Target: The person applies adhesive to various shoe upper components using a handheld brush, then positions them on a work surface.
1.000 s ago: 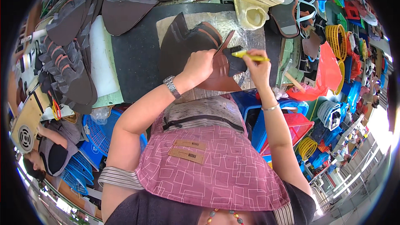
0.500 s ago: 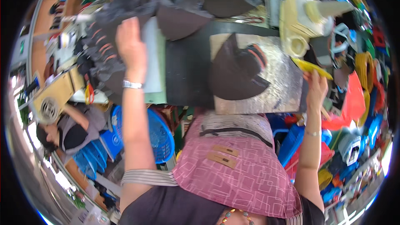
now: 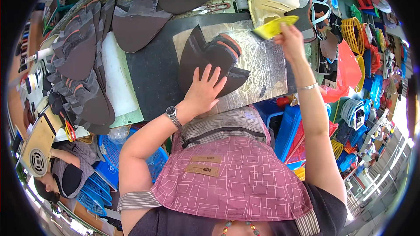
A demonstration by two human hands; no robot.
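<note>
My left hand [image 3: 203,85] lies with fingers spread on the near edge of a dark brown curved shoe-upper piece [image 3: 199,59]. Grey edging and orange strips show on the piece. It rests flat on a glue-smeared board [image 3: 273,72]. Beyond the piece, to the right, my right hand [image 3: 291,39] grips a flat yellow brush [image 3: 276,27] with a dark edge. The brush is held above the board's far right corner, just in front of a cream, glue-crusted pot [image 3: 267,2] with a thick spout.
More brown pieces [image 3: 76,61] overlap at the left, with others [image 3: 140,28] along the back. Beside them lies a white sheet [image 3: 116,78] on a black mat [image 3: 151,65]. Blue baskets [image 3: 103,146] stand below left, where another person [image 3: 70,170] sits. A red bag [image 3: 348,70] hangs at right.
My left hand has come from the pieces at the left onto the brown piece on the board. My right hand has raised the yellow brush and brought it over the board. The view has shifted.
</note>
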